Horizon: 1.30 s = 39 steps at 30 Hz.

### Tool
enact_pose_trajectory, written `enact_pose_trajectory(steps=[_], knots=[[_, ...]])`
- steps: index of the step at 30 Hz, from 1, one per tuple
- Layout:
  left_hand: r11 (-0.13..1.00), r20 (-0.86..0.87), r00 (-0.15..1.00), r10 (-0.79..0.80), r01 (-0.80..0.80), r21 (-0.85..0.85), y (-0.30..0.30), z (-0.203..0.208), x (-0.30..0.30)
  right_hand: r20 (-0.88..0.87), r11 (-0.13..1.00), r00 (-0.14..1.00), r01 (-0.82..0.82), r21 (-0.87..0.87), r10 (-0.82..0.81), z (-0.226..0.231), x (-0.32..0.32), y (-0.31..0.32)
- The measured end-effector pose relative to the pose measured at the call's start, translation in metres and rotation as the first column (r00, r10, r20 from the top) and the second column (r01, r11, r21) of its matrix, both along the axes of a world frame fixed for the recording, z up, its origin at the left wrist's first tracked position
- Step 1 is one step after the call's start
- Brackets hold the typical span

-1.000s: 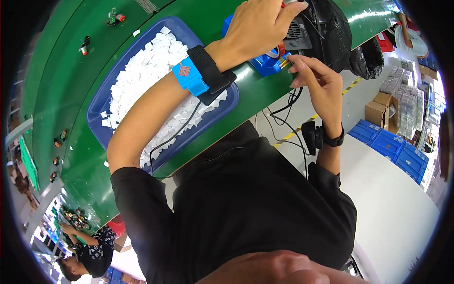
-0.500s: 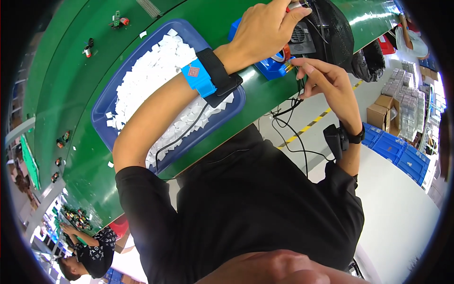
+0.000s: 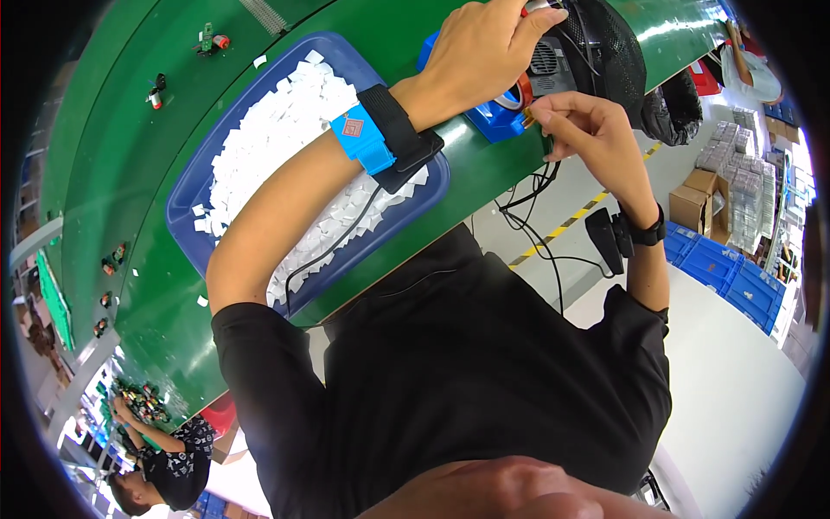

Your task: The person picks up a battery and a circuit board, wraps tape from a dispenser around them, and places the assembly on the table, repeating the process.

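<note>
One green table runs beneath everything at hand, and on it sits the blue tray, the landmark for all places below. Heaped inside the tray are many small white pieces, partly hidden under the left forearm, which crosses above it. Well to the right of the tray stands a black mesh bag, with a dark device with a round grille on its tray-facing side. Past the tray's upper right corner, the left hand is bent closed around a red-and-silver piece, mostly hidden by the fingers and the frame edge. Farther right of the tray, the right hand has its thumb and forefinger nearly meeting; whether anything is pinched between them I cannot tell. Just beside those fingertips, to the right of the tray, is a blue tape dispenser, partly covered by the left hand. Smaller again, an orange-red tape roll sits in the dispenser, right of the tray.
</note>
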State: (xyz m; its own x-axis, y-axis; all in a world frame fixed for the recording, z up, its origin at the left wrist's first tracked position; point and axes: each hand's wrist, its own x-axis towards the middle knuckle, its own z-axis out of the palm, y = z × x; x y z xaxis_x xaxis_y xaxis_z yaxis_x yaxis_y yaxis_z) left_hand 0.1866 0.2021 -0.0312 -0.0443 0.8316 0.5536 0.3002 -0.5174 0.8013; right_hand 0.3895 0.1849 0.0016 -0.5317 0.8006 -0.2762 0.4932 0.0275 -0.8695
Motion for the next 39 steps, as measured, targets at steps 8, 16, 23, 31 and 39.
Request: enact_pose_trajectory(steps=[8,16,23,31,39], knots=[[0.994,0.032,0.998,-0.046,0.049,-0.102,-0.005,-0.010,-0.009,0.053,0.996,0.997,-0.056,0.065,0.052,-0.005,-0.007,0.001],[0.954,0.412,0.888,-0.205,0.276,-0.119,0.000,-0.020,-0.024,-0.042,0.993,0.996,-0.083,-0.079,0.080,-0.003,-0.003,0.006],[0.971,0.360,0.921,-0.149,0.205,-0.124,-0.003,-0.012,-0.022,-0.143,0.988,0.987,-0.090,-0.125,0.071,-0.006,0.010,-0.002],[0.978,0.237,0.953,-0.190,0.206,-0.043,0.002,-0.029,-0.030,-0.119,0.965,0.991,-0.088,-0.248,0.060,-0.020,0.023,-0.011],[0.982,-0.009,0.992,-0.124,0.122,-0.143,-0.009,-0.030,-0.033,-0.296,0.951,0.953,-0.030,-0.308,-0.066,-0.052,0.018,-0.017]])
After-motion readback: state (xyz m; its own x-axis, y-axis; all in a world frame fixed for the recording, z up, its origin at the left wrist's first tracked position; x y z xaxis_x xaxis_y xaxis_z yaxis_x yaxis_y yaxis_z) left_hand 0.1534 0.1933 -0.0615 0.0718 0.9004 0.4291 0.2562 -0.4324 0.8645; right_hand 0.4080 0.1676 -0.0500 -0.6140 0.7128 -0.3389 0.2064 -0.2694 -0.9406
